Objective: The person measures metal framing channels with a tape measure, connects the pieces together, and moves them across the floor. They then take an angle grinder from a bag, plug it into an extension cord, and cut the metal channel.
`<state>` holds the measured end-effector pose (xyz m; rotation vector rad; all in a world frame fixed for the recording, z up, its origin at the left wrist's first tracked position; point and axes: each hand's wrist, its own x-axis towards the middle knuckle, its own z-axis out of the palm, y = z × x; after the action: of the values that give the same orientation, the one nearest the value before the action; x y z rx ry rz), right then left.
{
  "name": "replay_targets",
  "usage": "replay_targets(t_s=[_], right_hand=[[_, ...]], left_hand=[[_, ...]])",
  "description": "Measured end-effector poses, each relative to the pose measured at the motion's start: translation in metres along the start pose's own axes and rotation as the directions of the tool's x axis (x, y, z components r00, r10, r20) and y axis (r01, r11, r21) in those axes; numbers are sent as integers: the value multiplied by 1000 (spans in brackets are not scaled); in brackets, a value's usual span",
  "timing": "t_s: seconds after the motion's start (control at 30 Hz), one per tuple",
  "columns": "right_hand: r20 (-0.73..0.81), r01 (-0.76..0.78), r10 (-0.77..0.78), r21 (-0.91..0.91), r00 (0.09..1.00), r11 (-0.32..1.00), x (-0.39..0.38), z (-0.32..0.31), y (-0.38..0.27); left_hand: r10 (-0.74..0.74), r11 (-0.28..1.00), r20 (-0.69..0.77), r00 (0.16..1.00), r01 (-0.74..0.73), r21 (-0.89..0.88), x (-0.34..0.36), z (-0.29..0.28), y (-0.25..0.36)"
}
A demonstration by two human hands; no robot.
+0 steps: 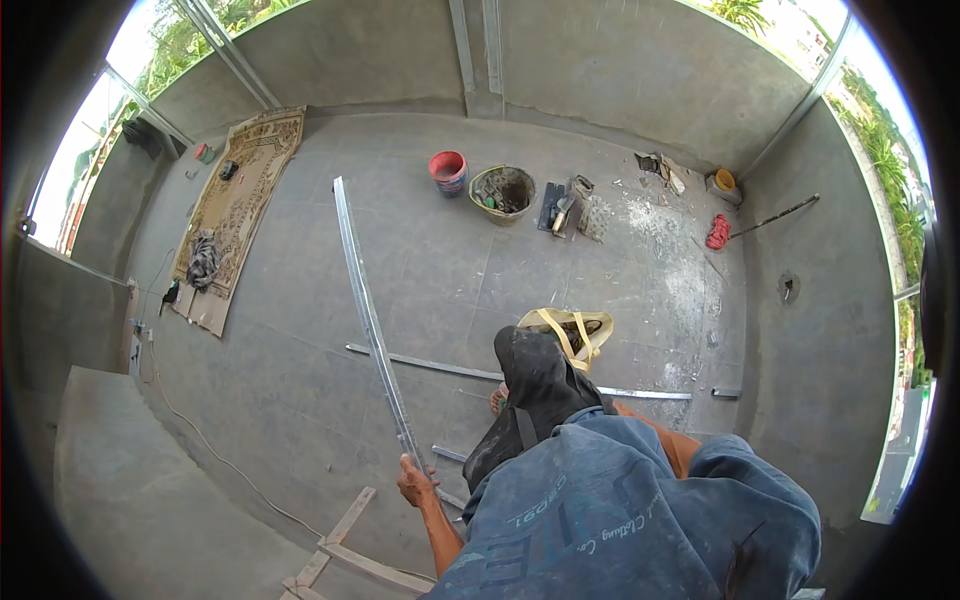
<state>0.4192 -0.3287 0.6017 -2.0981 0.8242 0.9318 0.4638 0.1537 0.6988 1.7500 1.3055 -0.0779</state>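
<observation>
Your left hand (415,482) is clamped round 1 long metal channel (365,310), slanting across floor. Right hand hidden, can't tell. 2nd channel (450,370) lies flat nearby; 2 buckets: red (448,170), grey (503,192).

Two buckets (448,171) (503,192), three long metal strips (372,330) (430,367) (645,394), one patterned rug (240,195).

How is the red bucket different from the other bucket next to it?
The red bucket is smaller and bright red with a pale inside; the cement-stained bucket is wider, dirty grey with a yellowish rim. The red bucket looks nearly empty, while the cement-stained bucket holds something green. Both stand upright on the floor.
</observation>
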Motion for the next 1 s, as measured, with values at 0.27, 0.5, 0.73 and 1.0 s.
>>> replay_targets(t_s=[0.27,0.5,0.73,1.0], right_hand=[[48,12,-17,100,999,995,20,-8,-41],[158,-3,-48,312,986,950,72,-44,-114],[509,-226,-123,569,852,791,164,-130,-212],[320,60,-124,204,939,977,337,-346,-374]], left_hand=[[-63,998,70,996,65,-19,22,22,13],[-117,988,64,991,123,-99,57,68,55],[-208,968,-16,978,204,-146,114,162,153],[-348,932,-133,928,327,-157,144,242,305]])
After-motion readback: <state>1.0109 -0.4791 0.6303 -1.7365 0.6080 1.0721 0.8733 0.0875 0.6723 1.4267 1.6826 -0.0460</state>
